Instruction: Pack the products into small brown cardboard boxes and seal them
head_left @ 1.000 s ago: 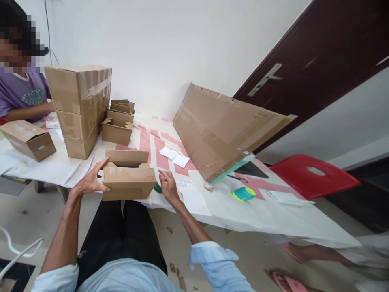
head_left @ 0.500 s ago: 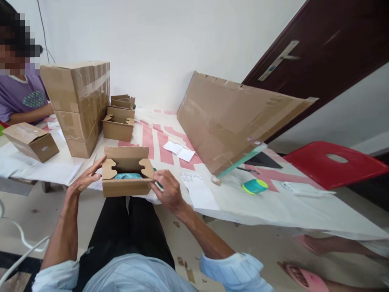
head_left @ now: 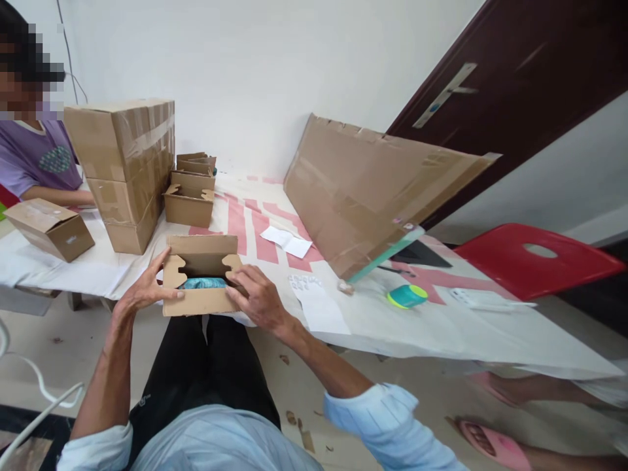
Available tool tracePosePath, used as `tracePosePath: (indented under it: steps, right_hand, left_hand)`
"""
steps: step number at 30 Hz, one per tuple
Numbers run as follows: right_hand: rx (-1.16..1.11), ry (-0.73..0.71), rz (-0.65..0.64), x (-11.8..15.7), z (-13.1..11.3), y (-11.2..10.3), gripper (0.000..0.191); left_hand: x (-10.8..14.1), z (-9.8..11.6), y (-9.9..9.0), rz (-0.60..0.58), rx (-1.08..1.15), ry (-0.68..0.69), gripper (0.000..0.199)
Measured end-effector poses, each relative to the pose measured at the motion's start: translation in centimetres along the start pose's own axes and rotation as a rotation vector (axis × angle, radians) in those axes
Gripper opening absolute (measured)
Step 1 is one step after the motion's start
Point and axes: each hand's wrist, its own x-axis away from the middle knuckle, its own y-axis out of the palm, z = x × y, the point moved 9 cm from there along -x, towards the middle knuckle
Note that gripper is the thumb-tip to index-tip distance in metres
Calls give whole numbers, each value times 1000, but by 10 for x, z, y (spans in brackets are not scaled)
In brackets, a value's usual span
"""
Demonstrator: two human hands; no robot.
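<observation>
A small open cardboard box [head_left: 199, 304] sits at the table's near edge, in front of my body. Its back lid stands up and its notched side flaps lean inward. Inside lies something wrapped in blue-teal [head_left: 203, 283], mostly hidden by the box walls; its kind is unclear. My left hand [head_left: 144, 284] grips the left end, with fingers along the side and thumb across the front panel. At the right end, my right hand [head_left: 260, 297] has bent fingers on the side flap and front corner, holding the box there.
Stacked taped cartons [head_left: 132, 163] stand at left, with open boxes [head_left: 189, 206] behind and a closed box [head_left: 52, 229] nearer a seated person [head_left: 44, 157]. Rightward are white papers [head_left: 324, 311], a teal-yellow tape roll [head_left: 408, 296], a large cardboard sheet [head_left: 373, 190] and a red chair [head_left: 534, 258].
My left thumb has come down onto the front panel. My right hand has shifted slightly left onto the right flap, and a dark green thing beside it is no longer visible.
</observation>
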Motion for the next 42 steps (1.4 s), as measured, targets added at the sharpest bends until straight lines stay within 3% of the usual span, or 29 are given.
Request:
tracePosePath:
  steps: [5, 7, 12, 15, 17, 20, 24, 28, 31, 37, 42]
  right_hand:
    - [95, 204, -87, -33, 36, 9, 35]
    - [126, 219, -145, -38, 39, 13, 33]
    - [320, 132, -70, -41, 26, -4, 36]
    - [473, -48, -43, -44, 14, -10, 36]
    - [526, -201, -131, -48, 7, -1, 36]
    - [567, -311, -409, -54, 6, 23, 34]
    - [570, -241, -741, -65, 10, 39, 15]
    - [559, -178, -929, -74, 6, 43, 18]
    - [615, -153, -991, -74, -2, 46, 19]
    - [720, -314, -852, -75, -42, 44, 29]
    - [599, -163, -1031, -73, -33, 48, 29]
  left_hand:
    - [-2, 4, -1, 2, -12, -3, 131]
    - [-3, 4, -2, 21, -5, -29, 130]
    - [-7, 5, -2, 87, 4, -56, 120]
    - [-6, 5, -2, 131, -24, -55, 107]
    - [-5, 6, -1, 152, -37, -60, 104]
    - [-3, 8, -1, 163, -45, -57, 103]
    - [-3, 7, 0, 142, -37, -48, 106]
    - [-4, 0, 0, 136, -11, -34, 103]
    - [-5, -4, 0, 149, -10, -28, 104]
    - [-6, -3, 2, 168, -23, 17, 103]
    - [-6, -3, 6, 148, -54, -2, 101]
